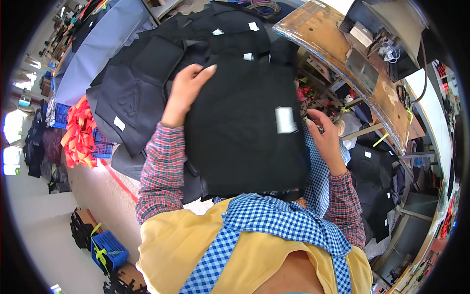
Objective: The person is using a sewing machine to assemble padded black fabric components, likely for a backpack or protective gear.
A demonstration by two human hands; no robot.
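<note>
A black fabric panel [245, 142], roughly square, hangs in front of my body with a white label [286, 120] near its right edge. At its upper left edge, my left hand [185, 93] grips the panel, thumb on the front and other fingers partly hidden. Beside the right edge is my right hand [327, 139], its thumb and fingers curved but apart, with nothing visible between them. Beyond and to the left lies a heap of black pieces [142, 63], several bearing white labels; one has a raised molded shape.
Bright red strips [78, 132] spill over a blue crate [103, 144] at the left. A worn wooden table [318, 29] with a machine [387, 34] stands at the far right. More black labelled pieces [369, 171] hang at the right. Another blue basket [110, 250] sits lower left.
</note>
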